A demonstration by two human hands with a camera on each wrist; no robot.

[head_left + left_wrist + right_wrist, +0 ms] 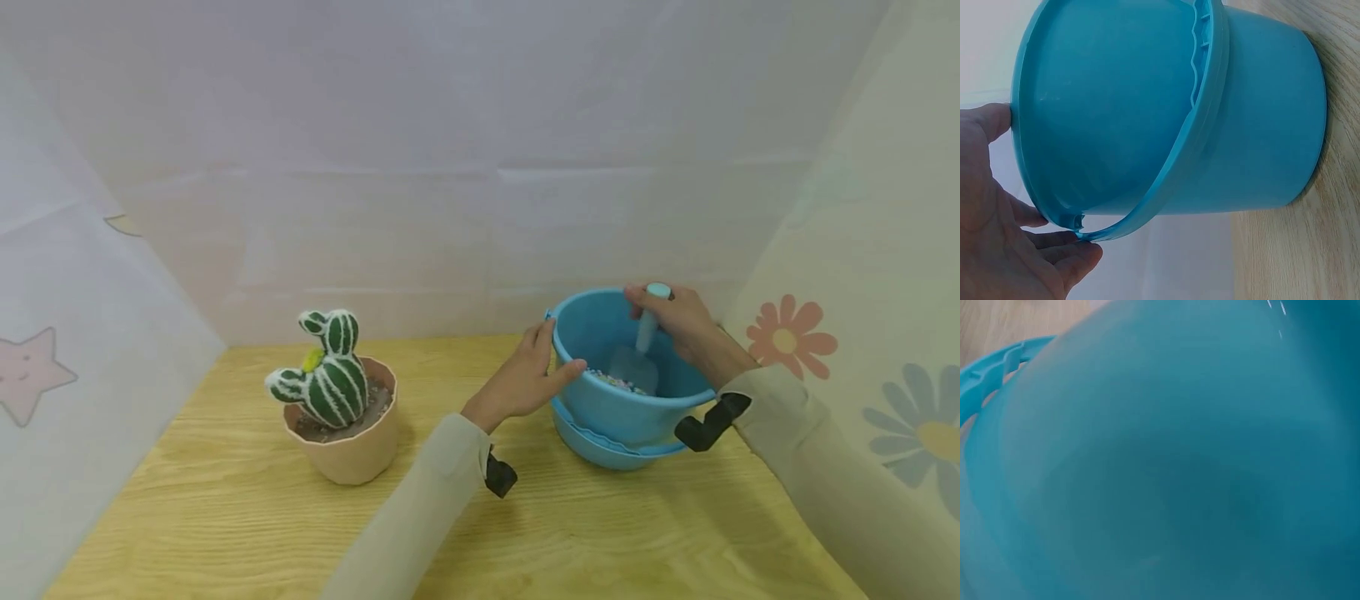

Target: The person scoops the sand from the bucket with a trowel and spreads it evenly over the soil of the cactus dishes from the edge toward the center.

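Observation:
A blue bucket (622,421) stands on the right of the table, its handle (600,454) hanging down along the front. Colourful granules (617,382) lie inside it. My right hand (686,321) grips the light-blue handle of a small shovel (637,367), whose blade is down in the bucket at the granules. With fingers spread, my left hand (525,375) rests against the bucket's left rim. In the left wrist view, the left hand's (1004,231) thumb and fingertips touch the rim. Only blue bucket surface (1166,456) fills most of the right wrist view; the hand is out of sight there.
On the left of the wooden table (210,500) stands a peach flowerpot (352,454) holding a green-and-white knitted-looking cactus (335,392) in brown soil-like fill. Pale curtains (450,208) enclose the back and sides, close behind the bucket.

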